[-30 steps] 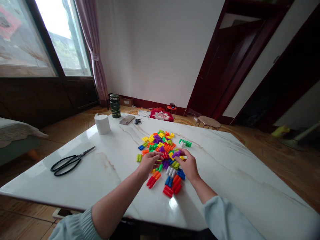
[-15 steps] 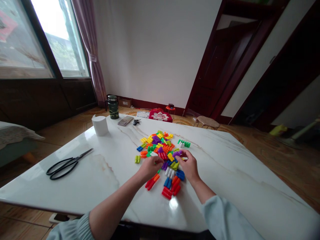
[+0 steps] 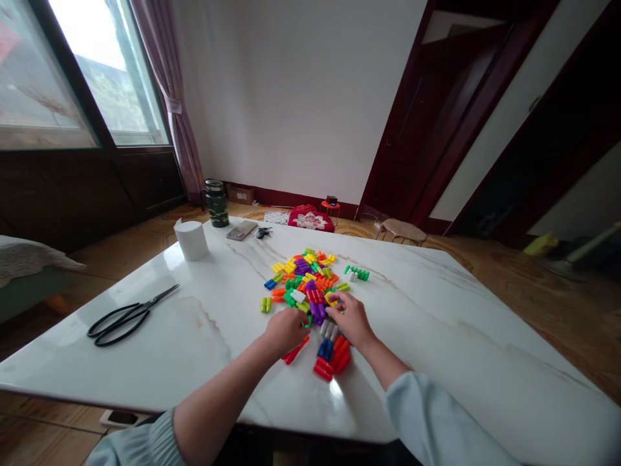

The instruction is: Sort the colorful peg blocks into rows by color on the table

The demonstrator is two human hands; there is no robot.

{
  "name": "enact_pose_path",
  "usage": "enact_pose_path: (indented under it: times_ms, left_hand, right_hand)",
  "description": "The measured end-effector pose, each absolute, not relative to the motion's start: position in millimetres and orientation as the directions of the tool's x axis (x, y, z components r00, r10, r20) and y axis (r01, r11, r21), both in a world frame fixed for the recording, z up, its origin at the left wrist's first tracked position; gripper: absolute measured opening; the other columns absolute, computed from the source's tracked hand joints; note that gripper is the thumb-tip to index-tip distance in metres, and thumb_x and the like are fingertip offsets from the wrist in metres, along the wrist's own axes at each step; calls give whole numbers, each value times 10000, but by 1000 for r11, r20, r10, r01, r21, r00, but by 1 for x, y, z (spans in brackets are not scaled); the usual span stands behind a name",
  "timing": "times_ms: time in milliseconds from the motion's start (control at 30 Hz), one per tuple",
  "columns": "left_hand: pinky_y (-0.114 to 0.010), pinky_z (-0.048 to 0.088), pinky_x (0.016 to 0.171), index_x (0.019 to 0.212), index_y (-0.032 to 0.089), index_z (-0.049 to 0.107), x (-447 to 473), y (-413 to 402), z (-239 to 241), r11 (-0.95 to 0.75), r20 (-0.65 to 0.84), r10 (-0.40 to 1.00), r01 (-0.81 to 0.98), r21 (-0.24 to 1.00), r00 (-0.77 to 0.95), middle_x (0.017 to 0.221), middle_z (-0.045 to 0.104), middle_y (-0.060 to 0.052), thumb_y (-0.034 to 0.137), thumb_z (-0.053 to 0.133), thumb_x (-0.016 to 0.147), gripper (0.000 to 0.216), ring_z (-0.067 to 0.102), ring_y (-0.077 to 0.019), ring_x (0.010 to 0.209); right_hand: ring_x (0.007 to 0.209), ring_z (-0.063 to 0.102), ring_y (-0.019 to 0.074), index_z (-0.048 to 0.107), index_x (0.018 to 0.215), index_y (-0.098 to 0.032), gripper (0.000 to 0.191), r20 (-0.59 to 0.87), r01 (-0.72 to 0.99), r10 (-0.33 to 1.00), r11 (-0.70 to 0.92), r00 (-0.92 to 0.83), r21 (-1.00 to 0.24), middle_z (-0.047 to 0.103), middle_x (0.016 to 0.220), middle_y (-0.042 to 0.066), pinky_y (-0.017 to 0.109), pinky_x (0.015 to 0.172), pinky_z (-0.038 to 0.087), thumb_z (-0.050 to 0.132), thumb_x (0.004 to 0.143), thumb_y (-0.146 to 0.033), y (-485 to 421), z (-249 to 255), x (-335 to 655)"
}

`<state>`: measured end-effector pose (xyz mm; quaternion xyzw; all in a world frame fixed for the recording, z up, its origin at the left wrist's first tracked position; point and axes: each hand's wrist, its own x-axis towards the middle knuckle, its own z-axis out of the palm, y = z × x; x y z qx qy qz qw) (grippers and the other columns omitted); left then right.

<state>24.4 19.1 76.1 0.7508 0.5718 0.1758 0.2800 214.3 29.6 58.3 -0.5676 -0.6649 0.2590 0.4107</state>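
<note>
A heap of colourful plastic building pieces, shaped like short joined tubes, is spread on the white marble-patterned table. At its near left edge is my left hand, fingers curled with a small green piece at the tips. My right hand reaches over the right side of the heap. Its thumb and fingers close around a yellow piece, partly hidden by the fingertips. Between the hands lie purple pieces and white pieces. Red pieces lie nearest me.
Black-handled scissors lie on the left. Behind them stand a paper roll and a camouflage flask, with a phone and keys alongside. Joined green pieces sit right of the heap.
My right hand has moved left and slightly nearer, from a purple piece to the yellow one. My left hand has drawn slightly left and away from the heap's middle. The view has shifted a little.
</note>
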Motion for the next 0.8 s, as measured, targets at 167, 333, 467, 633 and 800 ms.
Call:
enact_pose_path:
  times_ms: [167,333,467,633,800]
  left_hand:
    - [-303,417,682,805,242,763,24,18,77,-202,-61,953,773,602,297,812,710,-79,206,677,704,138,638,-252,781]
    - [-290,417,687,752,245,751,23,18,74,-195,-35,958,738,646,285,767,701,-60,205,696,673,103,628,-227,749]
    - [-288,410,671,750,236,750,24,19,74,-221,-7,956,733,643,294,781,709,-69,208,686,692,90,629,-225,743]
    - [-272,420,677,793,227,746,25,20,78,-242,41,953,670,702,301,776,719,-54,188,672,707,120,635,-205,737]
    - [-276,473,626,828,174,694,31,18,91,17,-123,947,339,941,296,735,693,-61,454,621,830,290,644,-182,650]
  right_hand:
    - [898,658,203,711,932,-266,275,63,915,964,265,-258,-304,706,1004,24,292,777,453,664,704,-119,16,70,216]
    - [1007,653,252,658,1122,-261,436,-41,966,975,211,-219,-152,691,1106,74,313,805,445,752,700,-207,12,70,206]
    - [993,653,236,669,1105,-249,434,-25,964,980,191,-199,-186,686,1095,67,300,791,450,757,683,-202,14,68,207]
    - [813,643,190,720,814,-251,182,76,918,982,188,-172,-350,696,892,14,284,709,445,728,653,-165,17,74,215]
    - [644,608,167,614,783,-213,141,203,463,979,183,-7,-867,654,718,-3,290,609,488,693,717,-309,17,83,209]
